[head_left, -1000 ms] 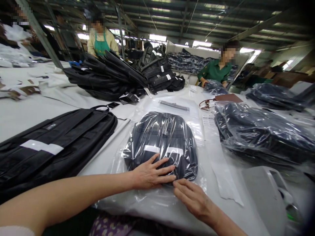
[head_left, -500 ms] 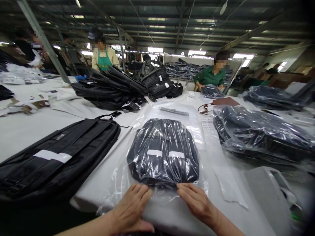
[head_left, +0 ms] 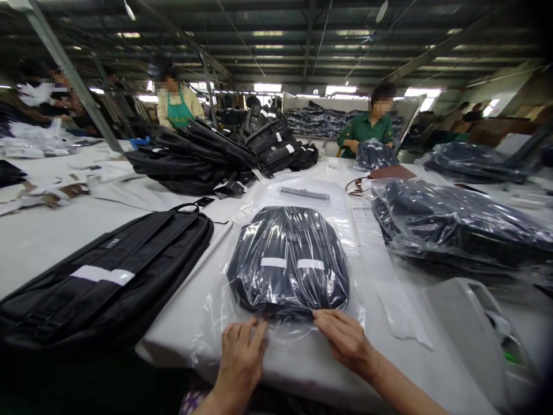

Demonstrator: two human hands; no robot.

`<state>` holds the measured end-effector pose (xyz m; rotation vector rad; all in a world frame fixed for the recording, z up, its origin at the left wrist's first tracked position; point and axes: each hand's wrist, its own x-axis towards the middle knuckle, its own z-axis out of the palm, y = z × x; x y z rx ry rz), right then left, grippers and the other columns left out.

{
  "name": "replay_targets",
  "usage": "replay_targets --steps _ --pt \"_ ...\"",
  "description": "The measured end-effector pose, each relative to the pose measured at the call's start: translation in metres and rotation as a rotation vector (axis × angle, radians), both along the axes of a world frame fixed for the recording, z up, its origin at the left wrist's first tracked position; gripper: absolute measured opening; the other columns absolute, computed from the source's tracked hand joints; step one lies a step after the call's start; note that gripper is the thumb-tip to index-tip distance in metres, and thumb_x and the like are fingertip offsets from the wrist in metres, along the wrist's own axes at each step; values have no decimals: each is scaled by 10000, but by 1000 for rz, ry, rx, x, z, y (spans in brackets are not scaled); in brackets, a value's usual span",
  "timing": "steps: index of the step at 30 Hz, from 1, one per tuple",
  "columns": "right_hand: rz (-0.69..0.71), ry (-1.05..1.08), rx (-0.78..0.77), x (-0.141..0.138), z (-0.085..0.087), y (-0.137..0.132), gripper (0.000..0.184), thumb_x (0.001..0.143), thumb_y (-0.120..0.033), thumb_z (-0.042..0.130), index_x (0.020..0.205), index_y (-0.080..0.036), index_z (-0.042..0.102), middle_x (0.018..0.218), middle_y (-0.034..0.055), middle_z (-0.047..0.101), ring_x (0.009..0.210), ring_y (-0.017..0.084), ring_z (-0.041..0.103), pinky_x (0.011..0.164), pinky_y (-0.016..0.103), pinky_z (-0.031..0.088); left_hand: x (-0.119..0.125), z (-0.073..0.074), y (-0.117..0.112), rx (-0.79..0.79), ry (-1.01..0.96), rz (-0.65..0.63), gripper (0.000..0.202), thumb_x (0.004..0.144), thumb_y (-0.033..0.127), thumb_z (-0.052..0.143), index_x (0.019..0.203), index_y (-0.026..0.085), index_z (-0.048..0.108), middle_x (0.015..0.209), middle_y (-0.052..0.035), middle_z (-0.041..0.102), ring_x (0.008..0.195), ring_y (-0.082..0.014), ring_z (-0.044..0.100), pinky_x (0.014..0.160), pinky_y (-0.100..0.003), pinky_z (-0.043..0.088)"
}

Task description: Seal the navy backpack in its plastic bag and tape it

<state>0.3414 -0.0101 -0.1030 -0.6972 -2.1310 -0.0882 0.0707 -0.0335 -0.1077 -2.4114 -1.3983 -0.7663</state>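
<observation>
A black backpack (head_left: 298, 282) with two white strips lies inside a clear plastic bag (head_left: 211, 314) at the front of the table. My left hand (head_left: 242, 351) is at the near edge of the bag, its fingers bent and closed on the film. On the right, my right hand (head_left: 348, 340) grips the film at the backpack's lower end, fingers pressed together. Both thumbs are mostly hidden. An unbagged black backpack (head_left: 142, 245) with a white strip across its straps lies to the left.
Flat clear bags (head_left: 311, 185) lie behind the bagged backpack. Bagged backpacks (head_left: 458, 225) are piled on the right, above a grey tape dispenser (head_left: 470, 334). Black backpacks (head_left: 185, 161) are heaped at the back. A person in green (head_left: 367, 129) handles a bagged item across the table.
My left hand has turned more upright and its fingers have curled at the bag's edge. My right hand has risen slightly. Across the table, the person's bagged item is now tipped up.
</observation>
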Motion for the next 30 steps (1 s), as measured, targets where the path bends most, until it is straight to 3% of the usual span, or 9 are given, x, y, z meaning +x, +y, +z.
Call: replay_targets --steps 4,8,11,13,17,20,23,26,30 --pt "-10 -13 1 1 -1 1 283 847 1 419 1059 -104 575 965 120 679 970 192 622 831 332 558 -15 8 11 157 -11 -162 339 895 60 323 1010 180 619 862 -69 620 769 -181 541 781 -381 401" --pt "-21 -22 34 2 -1 2 288 854 -15 414 1069 -116 579 969 115 687 973 189 630 831 333 563 -31 36 34 290 180 -460 264 894 82 416 994 213 623 1072 -44 645 967 -167 548 944 -347 411" --pt "-21 -30 58 3 -2 2 286 856 -24 424 1080 -112 579 982 119 688 983 191 632 838 334 564 -33 59 53 113 347 -704 210 913 120 414 925 178 616 1279 -54 554 1205 -190 453 1074 -366 342" --pt "-22 -28 61 4 -3 2 288 861 -24 427 1089 -112 578 990 118 688 1006 192 624 855 338 559 -31 69 62 -69 385 -776 283 936 129 329 881 152 605 1329 -85 510 1246 -208 431 1077 -371 344" --pt "-17 -23 39 5 0 2 269 871 -33 438 1088 -108 579 1004 121 685 1045 189 607 882 334 546 -26 76 70 -474 130 -649 280 934 153 317 999 169 588 1199 -69 609 1060 -169 589 882 -256 477" --pt "-24 -8 -11 5 7 5 274 886 -67 421 1102 -123 581 980 101 696 996 171 629 853 305 552 -19 76 77 -808 -231 -444 250 926 292 373 891 189 598 878 -20 684 817 -168 644 747 -254 489" --pt "-68 36 -91 4 12 10 279 893 -86 403 1084 -141 599 916 74 706 870 147 659 767 265 556 -7 72 88 -878 -387 -322 384 930 412 323 679 193 513 650 -12 644 624 -162 635 627 -251 497" --pt "-162 121 -227 2 16 17 210 911 -184 441 960 -174 645 773 35 696 684 133 645 634 239 524 2 67 96 -941 -519 -223 417 913 486 305 641 207 454 592 -5 627 542 -167 631 543 -254 508" --pt "-161 317 -640 -1 24 28 285 925 -332 437 809 -194 658 704 13 692 655 136 646 628 232 493 8 61 99 -979 -632 -110 429 874 539 345 608 213 429 529 9 596 495 -183 621 494 -269 504"
